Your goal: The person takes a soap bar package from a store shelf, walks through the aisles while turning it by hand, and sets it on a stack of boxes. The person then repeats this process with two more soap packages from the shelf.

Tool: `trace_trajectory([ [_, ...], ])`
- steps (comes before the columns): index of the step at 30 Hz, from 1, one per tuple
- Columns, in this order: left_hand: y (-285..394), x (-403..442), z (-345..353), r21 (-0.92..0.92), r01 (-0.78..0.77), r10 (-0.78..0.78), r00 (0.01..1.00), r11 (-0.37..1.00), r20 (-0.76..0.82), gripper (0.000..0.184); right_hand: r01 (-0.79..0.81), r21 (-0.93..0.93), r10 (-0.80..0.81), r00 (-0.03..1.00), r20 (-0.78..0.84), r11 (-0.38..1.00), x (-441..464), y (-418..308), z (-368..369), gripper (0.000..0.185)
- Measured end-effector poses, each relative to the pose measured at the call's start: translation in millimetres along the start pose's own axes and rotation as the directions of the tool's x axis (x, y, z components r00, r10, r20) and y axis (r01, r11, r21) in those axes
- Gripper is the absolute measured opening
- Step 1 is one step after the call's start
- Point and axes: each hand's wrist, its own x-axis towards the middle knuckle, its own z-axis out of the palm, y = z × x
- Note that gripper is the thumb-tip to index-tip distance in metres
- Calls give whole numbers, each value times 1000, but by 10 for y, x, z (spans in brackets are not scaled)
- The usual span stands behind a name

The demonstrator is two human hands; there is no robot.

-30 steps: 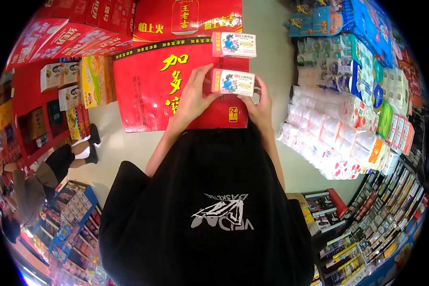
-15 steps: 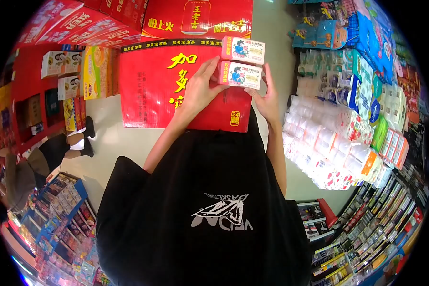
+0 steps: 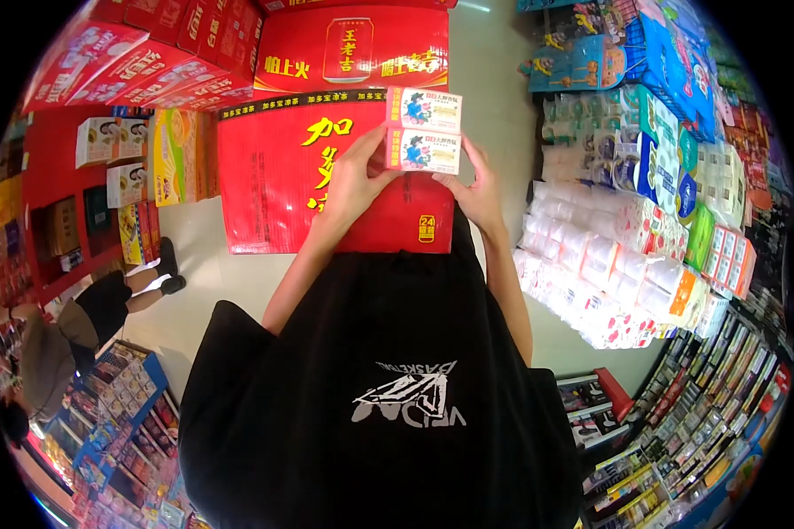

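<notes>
Two small white and pink boxes lie edge to edge on the large red carton (image 3: 265, 194). My left hand (image 3: 357, 181) grips the left end of the nearer box (image 3: 428, 151). At that box's right end is my right hand (image 3: 476, 189), its thumb on the lower edge and its fingers along the side. The farther box (image 3: 425, 109) touches the nearer one, and neither hand is on it. Both boxes show a blue figure and pink flowers.
Beyond the carton stands another red carton (image 3: 300, 53). Stacked red boxes (image 3: 150, 62) and a shelf are at the left. A person (image 3: 88, 317) stands at the lower left. Wrapped paper rolls (image 3: 591, 256) are piled at the right.
The nearer box has moved away from my body until it touches the farther one, with both hands still holding it. The camera view has shifted slightly.
</notes>
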Motion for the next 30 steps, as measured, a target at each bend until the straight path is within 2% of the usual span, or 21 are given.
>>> trace_trajectory([
  [2, -31, -75, -54, -39, 39, -39, 999, 998, -9, 67, 38, -11, -38, 999, 5, 999, -23, -40, 61, 77],
  [6, -76, -213, -137, 8, 56, -56, 998, 998, -16, 67, 3, -87, -2, 1000, 21, 996, -88, -122, 147, 78],
  [8, -97, -225, -148, -12, 72, -72, 997, 997, -21, 66, 42, -124, -33, 996, 77, 991, -80, -103, 139, 83],
  [11, 26, -197, -320, 46, 118, -123, 984, 992, 131, 83, 154, -128, -139, 983, 122, 980, -70, -100, -17, 87],
  [12, 86, -185, -406, 55, 120, -129, 974, 991, 185, 87, 136, -132, -127, 989, 78, 982, -81, -164, -129, 85],
  [13, 116, -165, -519, -13, 134, -128, 970, 991, 209, 98, 123, -137, -119, 992, 32, 983, -88, -272, -276, 84],
  [14, 150, -149, -649, 69, 108, -119, 977, 992, 179, 96, 113, -143, -116, 993, -17, 983, -83, -387, -455, 82],
  [16, 283, -16, -1025, 29, 24, -27, 996, 999, 80, 95, 165, -249, -208, 966, -155, 954, -57, -611, -955, 72],
  [17, 461, 72, -1268, 97, -127, 128, 992, 987, 0, 94, 194, -350, -269, 946, -179, 916, -56, -885, -1226, 67],
  [18, 743, 160, -1506, 175, -264, 280, 957, 949, -72, 93, 214, -448, -328, 924, -195, 868, -67, -1228, -1488, 62],
  [19, 1101, 240, -1708, 106, -350, 361, 925, 931, -118, 98, 214, -529, -382, 895, -231, 821, -93, -1528, -1697, 59],
  [20, 1461, 322, -1851, 159, -546, 569, 794, 822, -213, 98, 205, -603, -434, 862, -262, 771, -129, -1811, -1867, 56],
  [22, 2070, 458, -2031, 123, -785, 770, 543, 608, -335, 100, 285, -753, -585, 795, -160, 593, -188, -2336, -2126, 53],
  [25, 2794, 558, -1771, 189, -901, 899, 330, 391, -288, 100, 273, -870, -536, 844, 12, 411, -262, -3078, -2074, 56],
  [28, 3188, 614, -1339, 242, -913, 942, 297, 328, -154, 100, 265, -898, -302, 940, 159, 350, -353, -3519, -1905, 62],
  [30, 3313, 631, -1193, 284, -912, 955, 279, 295, -98, 99, 322, -899, -161, 945, 286, 296, -366, -3721, -1843, 65],
])
